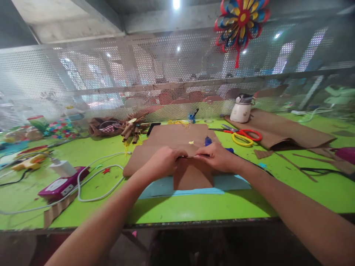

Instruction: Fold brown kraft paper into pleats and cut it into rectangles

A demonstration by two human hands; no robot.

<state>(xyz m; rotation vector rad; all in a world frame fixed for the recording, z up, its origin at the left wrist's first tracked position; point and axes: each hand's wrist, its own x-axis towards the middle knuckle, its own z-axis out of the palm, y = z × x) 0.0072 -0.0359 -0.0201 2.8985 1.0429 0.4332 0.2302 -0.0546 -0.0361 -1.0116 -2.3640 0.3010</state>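
My left hand (166, 160) and my right hand (215, 156) are both closed, fingertips pinching the two ends of a thin brown paper strip (191, 157). They hold it just above brown kraft paper (177, 135) lying on the table. Under that, near the table's front, light blue paper sheets (233, 182) stick out. Behind my right hand lies a blue tool (208, 140), mostly covered by the hand, that looks like a glue gun with a dark cord. A small pale yellow piece (191, 142) rests on the kraft paper.
Red and yellow scissors (244, 136) lie right of the kraft paper, near a folded brown paper sheet (294, 131) and a white bottle (241, 109). On the left are a purple power strip (63, 183), a looping white cable (79, 188) and rolled brown paper tubes (131, 131). A perforated screen stands behind.
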